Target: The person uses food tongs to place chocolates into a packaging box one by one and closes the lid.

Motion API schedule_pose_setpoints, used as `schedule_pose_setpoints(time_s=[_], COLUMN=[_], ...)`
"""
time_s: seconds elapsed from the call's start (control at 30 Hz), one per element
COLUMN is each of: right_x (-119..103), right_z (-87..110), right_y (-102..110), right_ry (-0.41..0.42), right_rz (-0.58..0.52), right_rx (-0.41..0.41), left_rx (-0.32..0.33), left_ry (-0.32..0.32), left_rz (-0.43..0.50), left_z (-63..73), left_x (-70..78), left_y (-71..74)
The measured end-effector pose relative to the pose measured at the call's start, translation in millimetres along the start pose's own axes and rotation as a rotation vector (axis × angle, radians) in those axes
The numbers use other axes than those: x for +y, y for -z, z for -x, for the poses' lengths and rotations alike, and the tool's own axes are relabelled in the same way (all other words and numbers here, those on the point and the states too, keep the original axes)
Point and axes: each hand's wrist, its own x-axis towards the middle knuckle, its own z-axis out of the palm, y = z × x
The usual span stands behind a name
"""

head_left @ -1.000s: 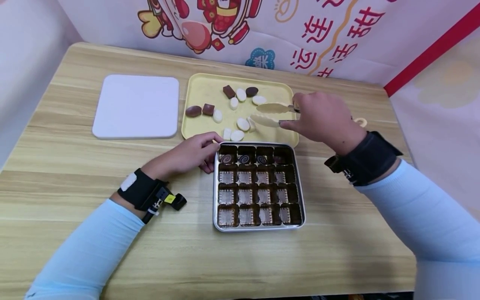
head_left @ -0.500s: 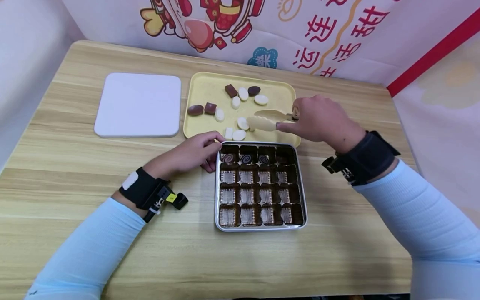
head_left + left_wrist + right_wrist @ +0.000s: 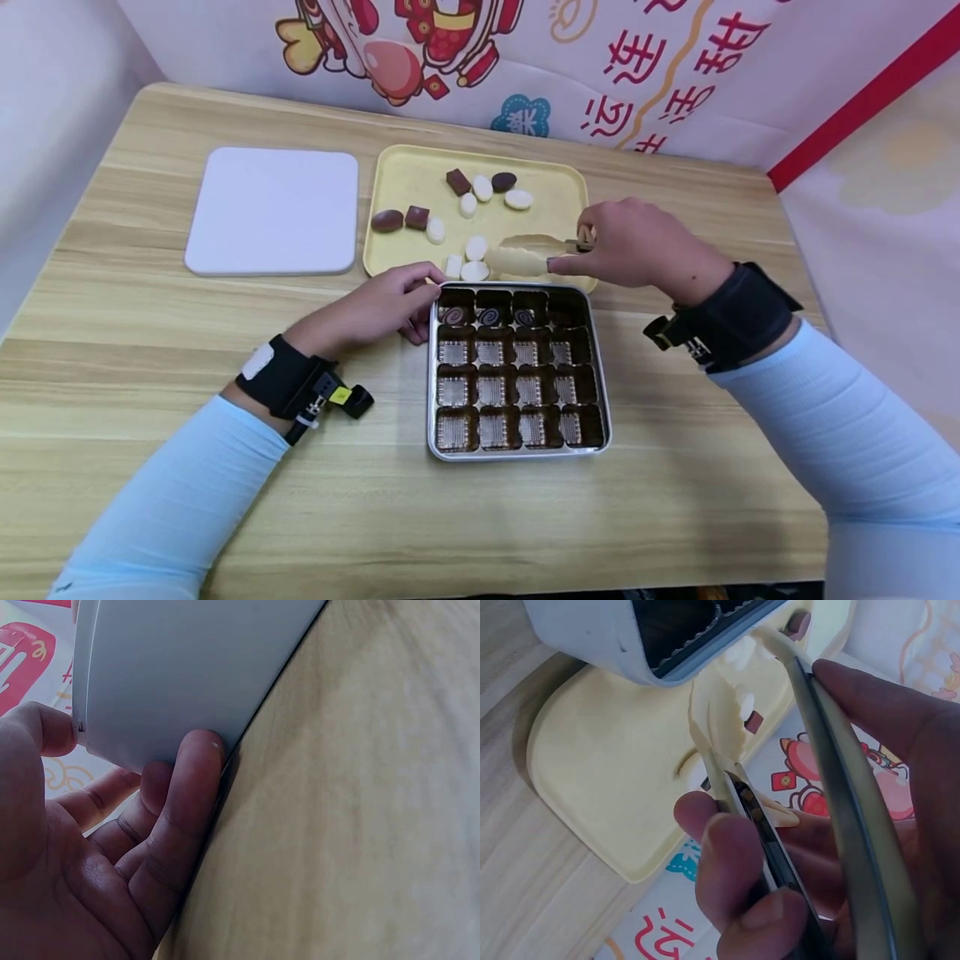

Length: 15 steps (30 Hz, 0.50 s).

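My right hand (image 3: 641, 250) holds a pair of tongs (image 3: 517, 262) with cream, scalloped ends. These ends are low over the near right part of the yellow tray (image 3: 401, 171), beside an oval white chocolate (image 3: 475, 272). In the right wrist view a slim gap separates the tongs' arms; whether a piece lies between the ends is hidden. My left hand (image 3: 378, 307) grips the far left corner of a square metal tin (image 3: 180, 675), thumb at the rim, fingers against the side. The tin's divided insert has swirl-marked dark chocolates (image 3: 490, 317) in its far row.
White and brown chocolates, including a brown square (image 3: 417, 217) and a dark oval (image 3: 503, 182), are scattered on the tray. A white rectangular lid or board (image 3: 273, 212) lies left of it. Behind the wooden table (image 3: 300, 517) stands a printed backdrop (image 3: 570, 75).
The tongs have moved nearer to me and slightly left, and their ends have drawn closer together. A white chocolate beside them has shifted left. My left hand stays at the tin's corner.
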Motion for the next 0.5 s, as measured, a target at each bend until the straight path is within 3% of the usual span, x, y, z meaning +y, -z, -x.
schedule_pose_setpoints(time_s=[0.2, 0.5], right_x=[-4.7, -5.6], right_z=[1.9, 3.6], right_y=[3.2, 6.1], right_ry=[0.018, -0.033], right_rz=[0.010, -0.005], right_rx=[-0.007, -0.037], left_rx=[0.004, 0.001], left_ry=[0.004, 0.009], left_rz=[0.002, 0.004], left_z=[0.9, 3.1], left_x=[2.4, 4.8], left_y=[-0.7, -0.3])
